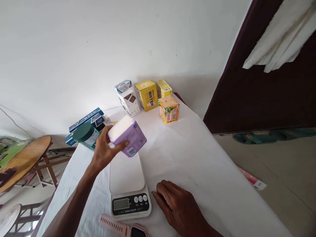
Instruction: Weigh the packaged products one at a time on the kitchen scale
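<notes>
My left hand (106, 148) grips a purple-and-white tissue pack (134, 140), tilted in the air above the far end of a white kitchen scale (127, 177). Fingers and thumb clasp the pack's left side. The scale's display looks blank, and its three buttons face me. Just right of the scale, my right hand (176, 204) rests on the tablecloth with its fingers curled together and nothing seen in them. Behind my left hand stands a jar with a dark green lid (85, 133). A pink smartwatch (123, 227) lies at the scale's near edge.
Along the wall stand a white box (129, 102), a yellow box (146, 95) and a smaller yellow box (164, 88). An orange carton (169, 110) sits before them. Long blue boxes (86, 120) lie at the left edge. A wooden stool (37, 151) is beyond the table.
</notes>
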`<state>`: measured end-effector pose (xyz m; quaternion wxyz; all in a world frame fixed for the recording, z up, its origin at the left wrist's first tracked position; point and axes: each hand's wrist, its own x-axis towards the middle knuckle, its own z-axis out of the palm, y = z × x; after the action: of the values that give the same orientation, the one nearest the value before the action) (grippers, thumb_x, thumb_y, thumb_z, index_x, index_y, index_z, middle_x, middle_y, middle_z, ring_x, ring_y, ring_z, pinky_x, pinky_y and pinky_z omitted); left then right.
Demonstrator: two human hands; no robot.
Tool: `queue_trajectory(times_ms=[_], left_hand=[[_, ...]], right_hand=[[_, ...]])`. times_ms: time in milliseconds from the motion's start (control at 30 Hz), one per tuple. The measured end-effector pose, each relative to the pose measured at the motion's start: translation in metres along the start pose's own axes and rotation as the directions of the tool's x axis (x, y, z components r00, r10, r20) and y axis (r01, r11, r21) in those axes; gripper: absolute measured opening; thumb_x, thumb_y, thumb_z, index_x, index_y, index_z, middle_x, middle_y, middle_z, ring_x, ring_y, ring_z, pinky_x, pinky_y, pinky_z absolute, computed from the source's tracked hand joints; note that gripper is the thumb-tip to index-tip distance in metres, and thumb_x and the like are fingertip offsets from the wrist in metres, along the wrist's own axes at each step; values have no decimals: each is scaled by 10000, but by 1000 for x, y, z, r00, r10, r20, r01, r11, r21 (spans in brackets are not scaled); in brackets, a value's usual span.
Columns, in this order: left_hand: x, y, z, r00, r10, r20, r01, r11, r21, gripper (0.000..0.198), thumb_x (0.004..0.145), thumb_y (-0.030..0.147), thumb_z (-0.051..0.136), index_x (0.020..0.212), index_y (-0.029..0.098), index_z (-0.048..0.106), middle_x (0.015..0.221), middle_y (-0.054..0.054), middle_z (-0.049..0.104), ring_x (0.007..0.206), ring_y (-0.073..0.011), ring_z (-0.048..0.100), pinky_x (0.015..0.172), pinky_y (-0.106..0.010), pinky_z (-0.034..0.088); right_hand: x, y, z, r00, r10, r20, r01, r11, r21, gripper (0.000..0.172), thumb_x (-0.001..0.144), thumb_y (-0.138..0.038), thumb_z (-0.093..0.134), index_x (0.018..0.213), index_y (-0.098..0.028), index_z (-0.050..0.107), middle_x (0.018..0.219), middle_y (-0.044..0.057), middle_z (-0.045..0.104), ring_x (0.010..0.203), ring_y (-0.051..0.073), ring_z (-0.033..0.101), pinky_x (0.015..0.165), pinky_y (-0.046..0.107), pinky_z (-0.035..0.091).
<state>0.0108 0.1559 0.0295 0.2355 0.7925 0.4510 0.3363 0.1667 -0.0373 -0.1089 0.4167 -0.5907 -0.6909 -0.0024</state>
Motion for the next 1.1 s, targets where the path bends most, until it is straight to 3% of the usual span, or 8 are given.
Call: queue_trajectory(times_ms=[200,333,533,667,800,900,1000,1100], left_hand=[[-72,-19,-36,998,-47,49,41,992,116,626,692,490,852,1184,214,580,943,-25,677,775,-211,624,630,-304,519],[-84,-26,-36,998,-34,47,28,991,133,793,691,488,863,1347,230,501,1201,-94,668,1025,-289,652,811,-385,559],[-90,-31,-29,1000,-25,8,25,999,38,1153,683,564,878,1587,247,237,1501,-163,478,1354,-358,500,1084,-496,454],[-95,-30,-25,996,-67,-51,69,997,28,958,737,556,839,1506,225,374,1382,-129,586,1216,-305,592,993,-427,503],[-100,-25,-21,986,-160,-41,161,987,24,543,775,520,801,1150,186,596,1015,-50,707,877,-222,651,740,-314,528],[-109,-27,-26,972,-210,-107,207,978,-31,521,755,510,813,1102,181,608,897,-19,699,774,-193,637,657,-276,521],[-122,-38,-43,925,-311,-219,300,950,-82,583,702,545,834,1097,167,632,892,-32,714,759,-206,656,640,-286,540],[-133,-61,-67,816,-421,-395,413,904,-110,654,659,586,830,1119,155,655,915,-61,731,802,-251,689,687,-341,572]], right_hand=[[1,0,-1,1000,-20,8,20,1000,12,272,1042,-145,423,784,-229,443,674,-38,527,533,93,513,524,224,365],[1,1,0,1000,-19,5,19,1000,2,284,1049,-166,432,773,-233,429,657,-43,512,525,91,505,515,218,359],[2,0,0,999,-40,1,40,999,-9,298,1057,-190,432,763,-237,414,649,-44,507,524,88,511,500,207,357],[1,-1,-1,999,-43,-2,43,999,-13,295,1065,-208,419,771,-240,420,654,-43,516,521,89,522,503,205,373],[1,0,0,999,-49,-8,49,999,-15,296,1065,-212,424,770,-246,417,654,-42,519,532,95,544,507,210,378],[2,1,0,998,-56,-7,56,998,-17,292,1066,-210,422,776,-246,424,658,-43,519,524,92,537,514,212,383],[2,1,1,998,-57,-11,57,998,-22,295,1066,-218,430,773,-245,423,651,-50,506,508,86,516,515,214,378],[1,2,1,998,-61,-17,61,998,-28,299,1069,-227,429,770,-243,425,647,-51,503,506,83,506,517,216,371]])
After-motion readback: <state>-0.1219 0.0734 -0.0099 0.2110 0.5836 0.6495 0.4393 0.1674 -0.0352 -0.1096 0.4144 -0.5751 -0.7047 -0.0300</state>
